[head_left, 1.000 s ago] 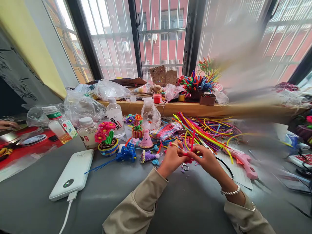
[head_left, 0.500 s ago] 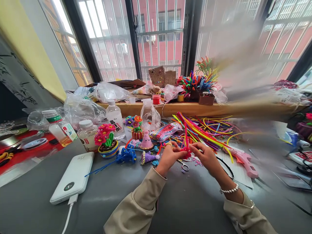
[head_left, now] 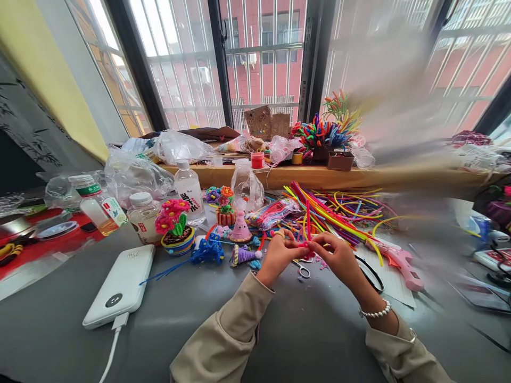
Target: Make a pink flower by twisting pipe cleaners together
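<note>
Between my two hands is a bright pink pipe cleaner (head_left: pixel 308 219), its free end standing straight up and its lower part bunched into a small shape. My left hand (head_left: pixel 278 255) pinches the bunched part from the left. From the right, the fingertips of my right hand (head_left: pixel 334 259) close on the same piece; fingers cover much of it. Just below lie scissors (head_left: pixel 303 271) with small pink scraps around them. Near my left hand rest a purple striped cone (head_left: pixel 244 256), a pink cone figure (head_left: pixel 240 229) and a blue pipe-cleaner bundle (head_left: pixel 207 252).
Loose coloured pipe cleaners (head_left: pixel 331 213) spread behind my hands. A pink glue gun (head_left: pixel 403 263) and a black hoop (head_left: pixel 371 274) lie right. Left stand a pink flower pot (head_left: pixel 178 241), bottles (head_left: pixel 189 194) and a white power bank (head_left: pixel 120 287) with its cable. A blur covers the right side.
The upright pink end has shifted slightly right and stands straighter. Both hands keep their pinch at nearly the same spot.
</note>
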A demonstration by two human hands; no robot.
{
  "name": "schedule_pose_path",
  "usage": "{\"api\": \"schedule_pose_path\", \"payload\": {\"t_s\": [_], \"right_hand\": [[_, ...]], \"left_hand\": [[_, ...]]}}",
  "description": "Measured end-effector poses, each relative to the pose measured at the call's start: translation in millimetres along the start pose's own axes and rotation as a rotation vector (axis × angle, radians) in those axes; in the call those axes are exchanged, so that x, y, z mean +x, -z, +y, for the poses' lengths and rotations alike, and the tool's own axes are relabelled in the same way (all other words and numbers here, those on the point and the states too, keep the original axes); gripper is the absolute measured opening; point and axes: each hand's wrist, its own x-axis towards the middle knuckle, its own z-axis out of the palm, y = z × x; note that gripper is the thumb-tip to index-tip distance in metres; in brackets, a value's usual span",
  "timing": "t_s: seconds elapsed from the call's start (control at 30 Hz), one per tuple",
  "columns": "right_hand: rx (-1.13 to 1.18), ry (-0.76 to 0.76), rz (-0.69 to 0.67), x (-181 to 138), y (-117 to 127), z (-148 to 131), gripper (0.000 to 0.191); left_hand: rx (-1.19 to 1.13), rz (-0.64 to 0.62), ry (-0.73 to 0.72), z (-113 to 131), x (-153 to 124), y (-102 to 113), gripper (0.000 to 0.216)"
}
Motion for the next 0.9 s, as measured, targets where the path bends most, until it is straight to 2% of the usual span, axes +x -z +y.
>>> {"api": "schedule_pose_path", "payload": {"t_s": [0.13, 0.33, 0.47, 0.9], "right_hand": [[0.041, 0.005, 0.069, -0.5, 7.1, -2.4, 0.025], [-0.116, 0.246, 0.061, -1.8, 12.4, -3.3, 0.016], [-0.184, 0.315, 0.055, -2.7, 10.5, -1.1, 0.014], [-0.391, 0.396, 0.001, -1.7, 15.7, 1.9, 0.015]], "left_hand": [[-0.135, 0.006, 0.099, 6.8, -2.8, -0.1, 0.05], [-0.197, 0.004, 0.164, 11.7, -4.6, 0.4, 0.047], [-0.214, 0.014, 0.16, 10.4, -4.1, 0.4, 0.046], [-0.238, 0.013, 0.088, 3.2, -2.4, 0.0, 0.044]]}}
